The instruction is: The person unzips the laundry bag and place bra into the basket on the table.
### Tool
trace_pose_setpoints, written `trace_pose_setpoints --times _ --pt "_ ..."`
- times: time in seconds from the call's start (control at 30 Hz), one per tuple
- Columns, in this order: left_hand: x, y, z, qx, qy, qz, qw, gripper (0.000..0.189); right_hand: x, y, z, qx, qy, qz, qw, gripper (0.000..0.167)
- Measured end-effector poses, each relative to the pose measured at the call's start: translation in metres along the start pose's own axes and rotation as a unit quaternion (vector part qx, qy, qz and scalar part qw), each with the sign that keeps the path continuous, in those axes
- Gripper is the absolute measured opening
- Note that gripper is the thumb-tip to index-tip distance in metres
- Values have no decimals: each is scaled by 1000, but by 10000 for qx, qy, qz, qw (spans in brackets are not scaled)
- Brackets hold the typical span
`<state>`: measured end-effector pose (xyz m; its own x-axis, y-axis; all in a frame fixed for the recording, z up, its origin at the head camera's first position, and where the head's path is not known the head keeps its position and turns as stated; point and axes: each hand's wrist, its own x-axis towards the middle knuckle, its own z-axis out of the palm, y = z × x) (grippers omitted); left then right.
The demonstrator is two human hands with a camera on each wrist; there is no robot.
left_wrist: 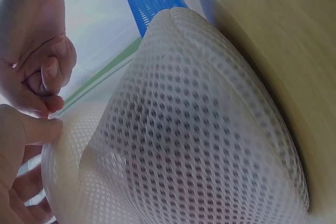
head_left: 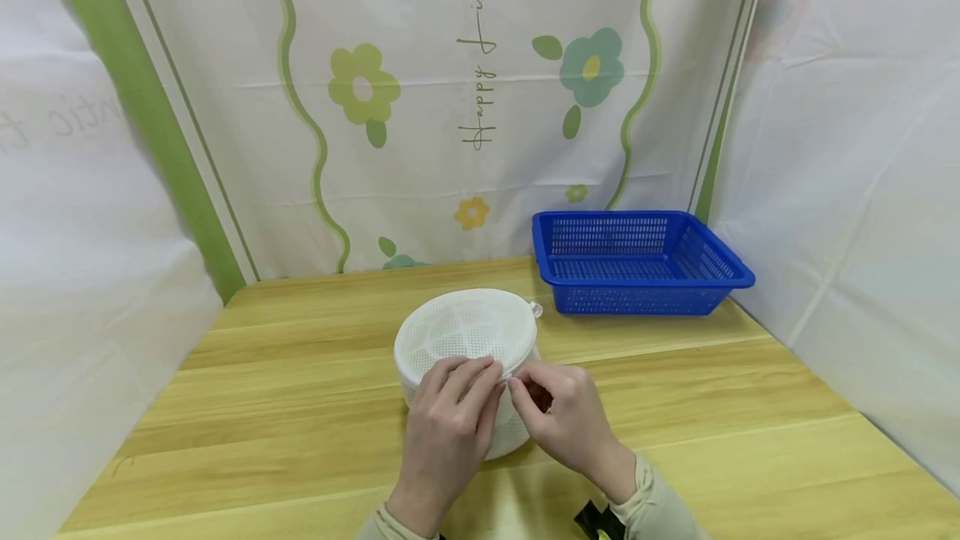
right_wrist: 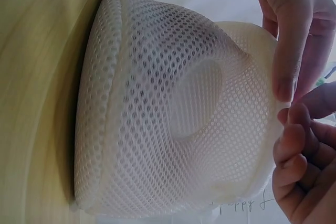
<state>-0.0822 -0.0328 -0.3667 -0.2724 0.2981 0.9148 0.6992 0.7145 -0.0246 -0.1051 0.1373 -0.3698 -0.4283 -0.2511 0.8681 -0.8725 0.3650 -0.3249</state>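
A white mesh laundry bag, round with a flat top, stands upright on the table. My left hand grips its near rim, with fingers over the top and thumb at the side. Close beside it, my right hand pinches the rim's edge between thumb and curled forefinger. Whatever small part lies under those fingertips is hidden. The right wrist view shows the bag's sagging side wall with a rounded dent in it. A small clear tab sticks out at the rim's far right.
Behind and to the right, a blue plastic basket stands on the wooden table. Printed curtains hang along the back and both sides. A black object with yellow shows by the right sleeve.
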Motion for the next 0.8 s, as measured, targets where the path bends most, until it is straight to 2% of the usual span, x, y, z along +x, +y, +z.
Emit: trace_pose_setpoints --times 0.17,0.4,0.6,0.8 --pt "0 0 0 0 39 131 9999 16 0 -2 1 48 0 -111 9999 17" --pt "0 0 -1 124 17 -10 9999 17 1 -3 1 -3 50 -138 9999 18" --pt "1 0 -2 136 18 -2 9999 15 1 -3 1 -36 90 -102 9999 19" --pt "2 -1 -1 140 219 86 9996 10 1 -2 1 -120 132 -3 9998 20"
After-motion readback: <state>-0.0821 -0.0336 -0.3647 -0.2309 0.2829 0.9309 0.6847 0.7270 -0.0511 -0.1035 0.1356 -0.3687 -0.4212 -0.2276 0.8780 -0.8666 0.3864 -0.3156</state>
